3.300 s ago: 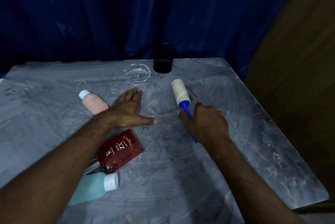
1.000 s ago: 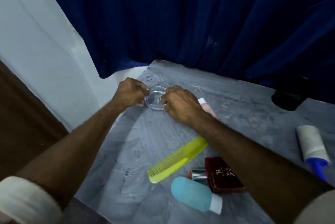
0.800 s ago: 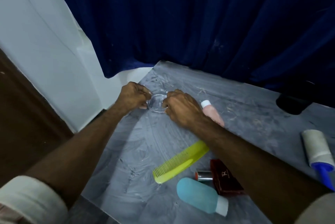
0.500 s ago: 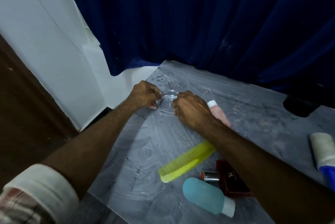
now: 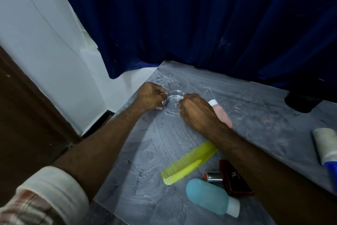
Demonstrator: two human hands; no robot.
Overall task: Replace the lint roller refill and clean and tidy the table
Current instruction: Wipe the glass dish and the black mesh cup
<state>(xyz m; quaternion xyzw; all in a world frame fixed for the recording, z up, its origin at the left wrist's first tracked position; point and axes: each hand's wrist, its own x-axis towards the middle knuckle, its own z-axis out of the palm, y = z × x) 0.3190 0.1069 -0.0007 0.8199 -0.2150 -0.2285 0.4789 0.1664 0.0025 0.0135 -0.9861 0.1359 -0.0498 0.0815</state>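
The lint roller (image 5: pixel 325 147) is laid on the grey table (image 5: pixel 255 115) at the view's right edge (its blue handle is cut off by the frame), well apart from both hands. A clear glass dish (image 5: pixel 171 103) near the table's far left corner is gripped at its rim by the curled fingers of the left hand (image 5: pixel 150 96) and the right hand (image 5: pixel 196 110), one at each side. A pink bottle (image 5: pixel 221 113) is seen just beside the right hand.

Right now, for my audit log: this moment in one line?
left hand: holds dish | right hand: holds dish | roller: untouched
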